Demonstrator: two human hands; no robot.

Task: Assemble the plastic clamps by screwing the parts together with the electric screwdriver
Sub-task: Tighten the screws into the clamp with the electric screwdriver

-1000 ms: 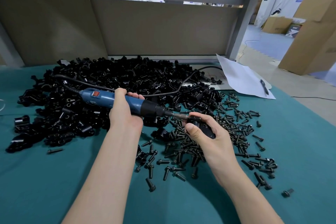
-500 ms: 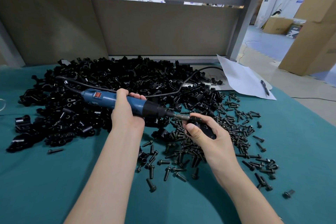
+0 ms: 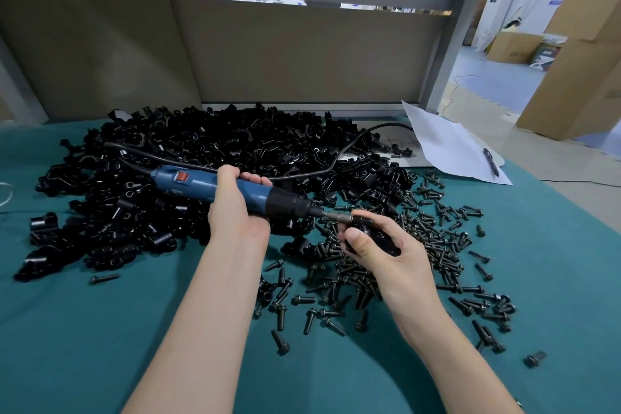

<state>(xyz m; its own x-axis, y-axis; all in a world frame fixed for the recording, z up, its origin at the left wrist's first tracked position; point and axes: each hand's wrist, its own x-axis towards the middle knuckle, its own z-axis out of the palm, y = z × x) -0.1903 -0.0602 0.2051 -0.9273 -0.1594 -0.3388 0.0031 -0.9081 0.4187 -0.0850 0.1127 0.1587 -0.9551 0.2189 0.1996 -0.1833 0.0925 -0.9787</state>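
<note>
Two hands busy: left hand (image 3: 235, 212) wrapped around the electric screwdriver (image 3: 215, 187), right hand (image 3: 386, 245) closed on a black clamp (image 3: 376, 239), held just right of the clamp pile (image 3: 208, 178) and above the loose screws (image 3: 420, 262). Bit tip meets the clamp top; driving step likely underway. Next probably needs steady axial push, then setting the piece aside. Open green mat (image 3: 84, 329) sits near-left of the pile; table edge runs far right of it.
</note>
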